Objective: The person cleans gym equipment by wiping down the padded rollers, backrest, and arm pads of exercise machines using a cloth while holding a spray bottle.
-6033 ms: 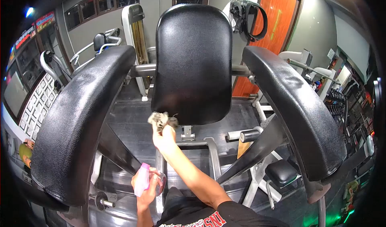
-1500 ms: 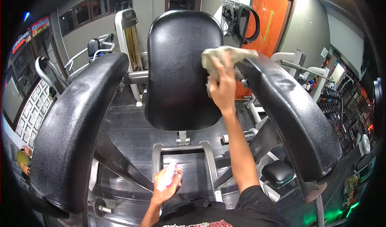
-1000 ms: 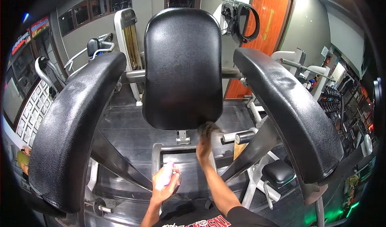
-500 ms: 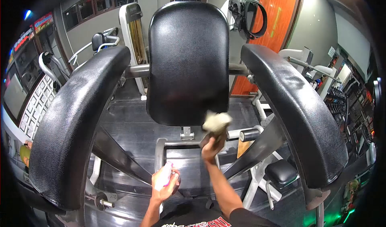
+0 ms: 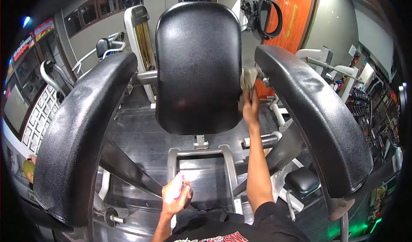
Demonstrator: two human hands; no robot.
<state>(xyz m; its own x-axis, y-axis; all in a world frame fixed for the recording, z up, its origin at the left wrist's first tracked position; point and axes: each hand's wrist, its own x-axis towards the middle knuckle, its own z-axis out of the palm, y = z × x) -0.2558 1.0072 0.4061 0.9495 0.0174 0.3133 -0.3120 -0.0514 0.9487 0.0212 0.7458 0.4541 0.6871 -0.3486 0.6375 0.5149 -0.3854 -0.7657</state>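
My right hand (image 5: 251,107) grips a pale, crumpled cloth (image 5: 248,79) against the right side edge of the black padded backrest (image 5: 198,66). The cloth lies level with the metal bar beside the pad. Low in the view, my left hand (image 5: 174,197) is closed around what looks like a spray bottle (image 5: 177,186) with a bright pink-and-white top. Fingers and glare hide most of its body. The backrest stands upright in front of me, its leather shiny.
Two long black arm pads, left (image 5: 86,130) and right (image 5: 315,117), flank the backrest. A grey metal frame (image 5: 229,164) stands below it. A small black seat (image 5: 302,181) sits at lower right. Behind are an orange door (image 5: 294,14) and a hanging black belt (image 5: 270,21).
My right hand has moved up and to the right with the cloth, from below the backrest's lower right corner to its right side edge. The left hand has stayed nearly still.
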